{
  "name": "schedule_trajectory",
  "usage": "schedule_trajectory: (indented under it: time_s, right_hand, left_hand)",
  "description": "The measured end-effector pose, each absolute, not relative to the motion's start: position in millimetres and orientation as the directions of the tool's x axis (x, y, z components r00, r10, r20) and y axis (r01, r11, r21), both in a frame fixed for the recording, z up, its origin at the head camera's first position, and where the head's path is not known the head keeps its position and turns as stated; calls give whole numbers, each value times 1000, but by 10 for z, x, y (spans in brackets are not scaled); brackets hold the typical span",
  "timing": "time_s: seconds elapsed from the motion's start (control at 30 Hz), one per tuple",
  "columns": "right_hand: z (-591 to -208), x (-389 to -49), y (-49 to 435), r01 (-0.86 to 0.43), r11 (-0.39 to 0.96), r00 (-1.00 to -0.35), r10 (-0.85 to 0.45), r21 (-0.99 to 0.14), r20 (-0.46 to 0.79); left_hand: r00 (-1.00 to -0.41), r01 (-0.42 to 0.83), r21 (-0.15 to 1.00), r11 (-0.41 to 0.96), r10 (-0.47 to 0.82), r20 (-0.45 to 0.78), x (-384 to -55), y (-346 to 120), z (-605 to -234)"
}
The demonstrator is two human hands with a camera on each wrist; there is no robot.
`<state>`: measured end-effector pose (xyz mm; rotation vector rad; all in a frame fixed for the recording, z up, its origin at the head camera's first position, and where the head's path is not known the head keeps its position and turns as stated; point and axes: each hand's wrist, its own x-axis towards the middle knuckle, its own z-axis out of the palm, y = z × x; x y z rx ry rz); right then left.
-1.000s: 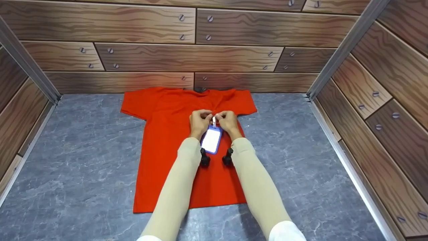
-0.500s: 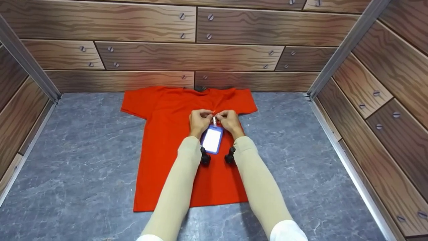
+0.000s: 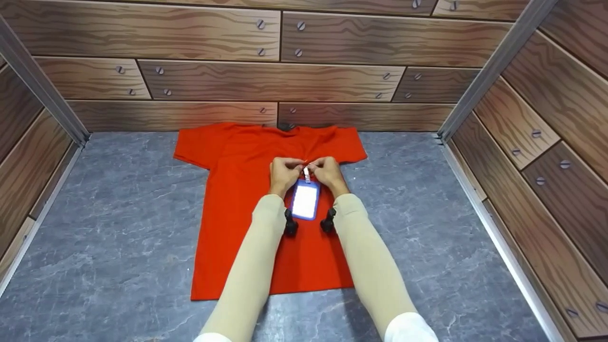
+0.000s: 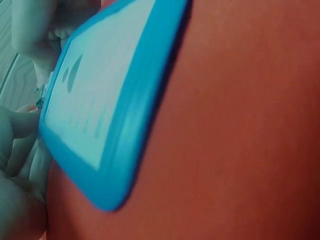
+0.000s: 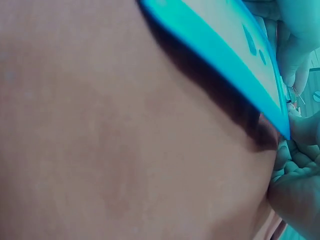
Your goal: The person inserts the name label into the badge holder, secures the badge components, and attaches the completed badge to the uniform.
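A red T-shirt (image 3: pixel 242 213) lies spread out flat, its neck toward the back wall. On its chest rests a blue-framed badge holder (image 3: pixel 305 199) with a white card, topped by a small metal clip (image 3: pixel 307 174). My left hand (image 3: pixel 283 172) and right hand (image 3: pixel 328 174) pinch at this clip from either side, fingertips almost meeting. A little red cloth rises between them. In the right wrist view a thin wire-like piece (image 5: pixel 300 98) shows by the fingertips. Fingers partly hide the clip's top, so the exact grip is unclear.
Grey marbled surface (image 3: pixel 118 213) surrounds the shirt. Wood-patterned panels (image 3: pixel 209 80) form the back and side walls, with metal strips at the corners. A black wrist camera (image 3: pixel 290 223) sits under each forearm, close to the badge.
The badge holder has swung slightly to the right at its lower end and hangs straighter. Both hands stay at the clip with only small finger shifts.
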<state>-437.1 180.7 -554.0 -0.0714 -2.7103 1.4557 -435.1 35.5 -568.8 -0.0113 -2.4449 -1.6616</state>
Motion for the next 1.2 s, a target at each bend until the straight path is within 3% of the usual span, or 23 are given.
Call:
schedule_trajectory:
  time_s: [0.7,0.93,1.2]
  right_hand:
    - [-5538,-4365,1758,-29,605,-995,59,-796,81]
    - [-5526,-4349,1756,-42,611,-995,46,-790,88]
    - [-5525,-4346,1786,8,593,-998,55,-805,31]
  left_hand:
    - [-963,237,842,485,5,268,-4394,344,-5700]
    - [-960,237,804,545,3,281,-4387,354,-5675]
    - [-973,187,852,489,-26,228,-4380,356,-5696]
